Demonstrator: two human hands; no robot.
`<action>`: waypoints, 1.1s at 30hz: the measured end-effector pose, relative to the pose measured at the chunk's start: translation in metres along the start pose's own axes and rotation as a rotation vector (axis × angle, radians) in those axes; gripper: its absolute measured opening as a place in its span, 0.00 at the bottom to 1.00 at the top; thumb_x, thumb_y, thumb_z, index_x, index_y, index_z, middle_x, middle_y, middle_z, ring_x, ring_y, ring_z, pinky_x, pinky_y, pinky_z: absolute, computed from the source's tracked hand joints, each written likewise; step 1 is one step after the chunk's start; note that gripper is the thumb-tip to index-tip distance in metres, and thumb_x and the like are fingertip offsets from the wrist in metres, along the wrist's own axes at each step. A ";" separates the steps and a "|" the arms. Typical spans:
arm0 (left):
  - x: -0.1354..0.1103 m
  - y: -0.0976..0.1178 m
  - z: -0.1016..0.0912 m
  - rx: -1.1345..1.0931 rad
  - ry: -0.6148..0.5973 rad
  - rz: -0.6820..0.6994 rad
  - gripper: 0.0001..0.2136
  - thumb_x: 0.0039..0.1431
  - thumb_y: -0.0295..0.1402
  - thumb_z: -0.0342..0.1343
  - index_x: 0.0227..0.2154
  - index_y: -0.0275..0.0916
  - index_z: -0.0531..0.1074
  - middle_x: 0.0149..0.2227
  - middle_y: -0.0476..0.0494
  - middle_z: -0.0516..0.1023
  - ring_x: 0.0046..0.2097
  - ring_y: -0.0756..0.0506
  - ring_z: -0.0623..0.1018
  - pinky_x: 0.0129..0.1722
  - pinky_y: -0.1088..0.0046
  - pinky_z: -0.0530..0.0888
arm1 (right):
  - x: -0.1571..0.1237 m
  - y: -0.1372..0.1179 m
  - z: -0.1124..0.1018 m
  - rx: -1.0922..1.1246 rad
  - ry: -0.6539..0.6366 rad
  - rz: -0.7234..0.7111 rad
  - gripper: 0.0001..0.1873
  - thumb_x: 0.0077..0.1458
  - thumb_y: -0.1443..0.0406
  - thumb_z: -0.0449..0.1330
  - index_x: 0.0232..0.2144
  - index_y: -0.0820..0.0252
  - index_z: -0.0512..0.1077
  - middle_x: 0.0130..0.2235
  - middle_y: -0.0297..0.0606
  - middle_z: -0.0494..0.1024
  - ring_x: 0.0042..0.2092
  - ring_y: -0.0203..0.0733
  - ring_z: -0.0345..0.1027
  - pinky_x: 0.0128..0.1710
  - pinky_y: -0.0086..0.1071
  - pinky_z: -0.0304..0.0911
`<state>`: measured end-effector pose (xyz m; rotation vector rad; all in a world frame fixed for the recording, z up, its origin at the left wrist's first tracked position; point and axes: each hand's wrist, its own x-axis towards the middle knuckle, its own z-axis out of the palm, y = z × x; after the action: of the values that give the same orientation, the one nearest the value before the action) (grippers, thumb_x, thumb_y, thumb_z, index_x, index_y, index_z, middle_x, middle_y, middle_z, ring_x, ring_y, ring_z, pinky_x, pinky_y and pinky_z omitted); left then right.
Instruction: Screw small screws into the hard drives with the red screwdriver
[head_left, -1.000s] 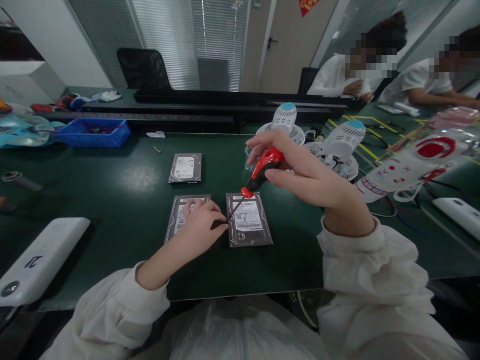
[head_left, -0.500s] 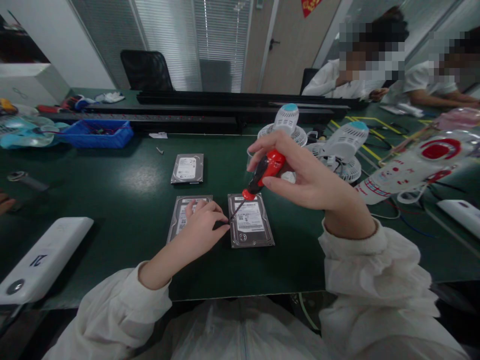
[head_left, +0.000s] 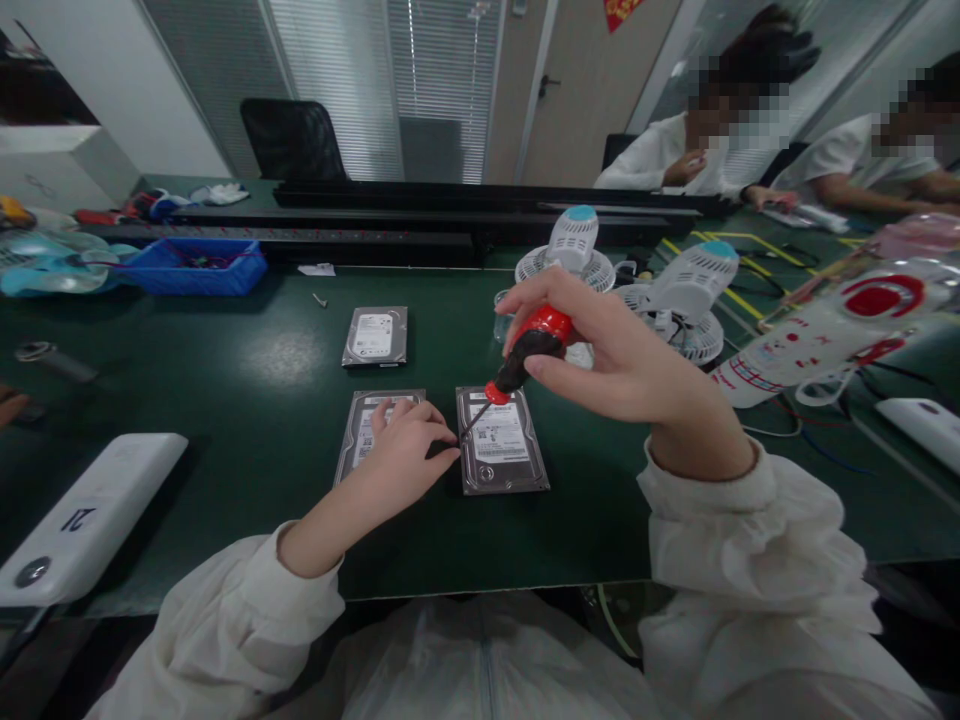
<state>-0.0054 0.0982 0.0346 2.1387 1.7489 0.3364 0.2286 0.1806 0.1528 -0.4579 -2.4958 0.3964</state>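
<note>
In my right hand (head_left: 600, 345) is a screwdriver (head_left: 521, 362) with a red and black handle, held at a slant. Its thin shaft points down and left to the left edge of a hard drive (head_left: 514, 475) lying flat. At that edge the thumb and forefinger of my left hand (head_left: 409, 445) come together by the screwdriver tip; whatever is between them is too small to make out. The other left fingers rest over a second hard drive (head_left: 347, 450), partly covering it. A third hard drive (head_left: 375, 337) lies farther back.
Small white fans (head_left: 574, 240) and a patterned bottle (head_left: 795, 345) stand at the right. A blue tray (head_left: 199, 268) sits back left, a white device marked 21 (head_left: 97, 510) front left. One small screw (head_left: 320, 299) lies behind the drives. Two people sit at the far right.
The screwdriver handle has turned in my right hand, with black now where red faced my thumb. My left hand and the drives stay put. A co-worker's arm at the back right has shifted.
</note>
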 end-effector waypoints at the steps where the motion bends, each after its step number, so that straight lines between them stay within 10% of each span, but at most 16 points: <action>1: 0.000 0.000 0.000 0.001 0.001 0.001 0.10 0.68 0.34 0.60 0.41 0.43 0.87 0.51 0.39 0.80 0.60 0.29 0.73 0.68 0.31 0.55 | 0.000 -0.001 0.001 -0.056 0.022 0.028 0.18 0.67 0.55 0.60 0.54 0.56 0.70 0.37 0.32 0.77 0.33 0.39 0.67 0.35 0.34 0.62; 6: 0.000 0.000 0.000 0.004 0.008 0.007 0.09 0.68 0.35 0.60 0.41 0.44 0.87 0.51 0.40 0.80 0.60 0.29 0.73 0.68 0.33 0.55 | 0.000 -0.004 0.003 -0.207 0.079 0.109 0.19 0.66 0.50 0.64 0.50 0.57 0.73 0.27 0.26 0.68 0.25 0.35 0.58 0.29 0.33 0.54; 13: 0.001 0.000 -0.001 -0.003 -0.006 0.001 0.10 0.68 0.35 0.60 0.41 0.44 0.87 0.51 0.39 0.80 0.60 0.29 0.73 0.69 0.32 0.54 | 0.000 0.002 0.000 0.010 -0.004 -0.008 0.24 0.62 0.61 0.62 0.59 0.55 0.66 0.49 0.39 0.78 0.40 0.42 0.74 0.39 0.36 0.69; 21: -0.001 0.003 -0.004 0.013 -0.017 -0.003 0.09 0.69 0.33 0.60 0.43 0.42 0.87 0.51 0.38 0.80 0.60 0.29 0.74 0.70 0.32 0.54 | 0.001 0.002 0.005 -0.179 0.096 0.114 0.22 0.60 0.51 0.69 0.49 0.56 0.72 0.37 0.33 0.76 0.30 0.37 0.65 0.33 0.34 0.60; 28: 0.000 0.003 -0.003 0.017 -0.017 -0.004 0.09 0.69 0.34 0.60 0.43 0.43 0.87 0.51 0.39 0.80 0.60 0.30 0.74 0.70 0.32 0.53 | 0.001 0.006 0.004 0.062 0.015 -0.083 0.26 0.61 0.61 0.61 0.60 0.58 0.65 0.52 0.43 0.79 0.45 0.44 0.76 0.43 0.37 0.70; 33: 0.000 0.003 -0.003 0.019 -0.021 -0.007 0.09 0.68 0.32 0.61 0.42 0.42 0.87 0.51 0.39 0.80 0.60 0.30 0.74 0.69 0.32 0.54 | 0.002 0.000 0.003 -0.063 0.077 0.066 0.14 0.62 0.58 0.64 0.46 0.58 0.72 0.30 0.28 0.74 0.29 0.35 0.66 0.32 0.31 0.60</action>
<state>-0.0036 0.0980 0.0389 2.1402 1.7542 0.2953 0.2250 0.1805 0.1514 -0.5712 -2.4289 0.3211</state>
